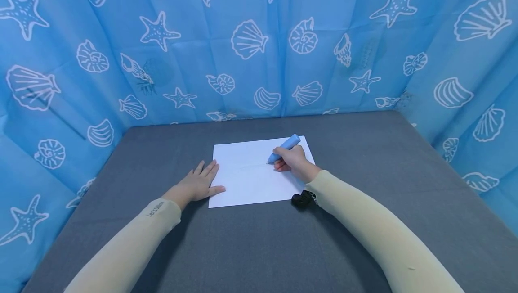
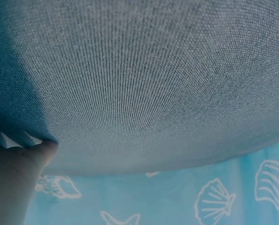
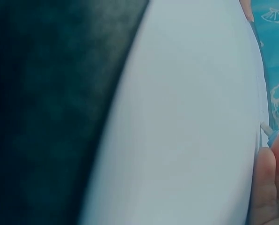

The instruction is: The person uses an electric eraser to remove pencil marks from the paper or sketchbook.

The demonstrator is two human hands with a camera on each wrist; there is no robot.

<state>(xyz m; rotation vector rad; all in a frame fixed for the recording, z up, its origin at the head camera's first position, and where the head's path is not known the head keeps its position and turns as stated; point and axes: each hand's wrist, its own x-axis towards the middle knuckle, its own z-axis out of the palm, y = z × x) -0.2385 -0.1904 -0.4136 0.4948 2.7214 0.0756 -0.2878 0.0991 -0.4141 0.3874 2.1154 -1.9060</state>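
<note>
A white sheet of paper lies on the grey cloth, with a faint line or crease across its middle. My right hand pinches a thick light-blue pen, tilted with its narrow tip down at the paper's right half. In the right wrist view the pale tip of the pen meets the paper beside my curled fingers. My left hand lies flat with spread fingers, fingertips and thumb on the sheet's left edge. The left wrist view shows only part of that hand.
The table under grey cloth extends all around the paper. Blue curtains with white shells and starfish stand behind and at both sides. A small black device hangs at the right wrist, over the sheet's near right corner.
</note>
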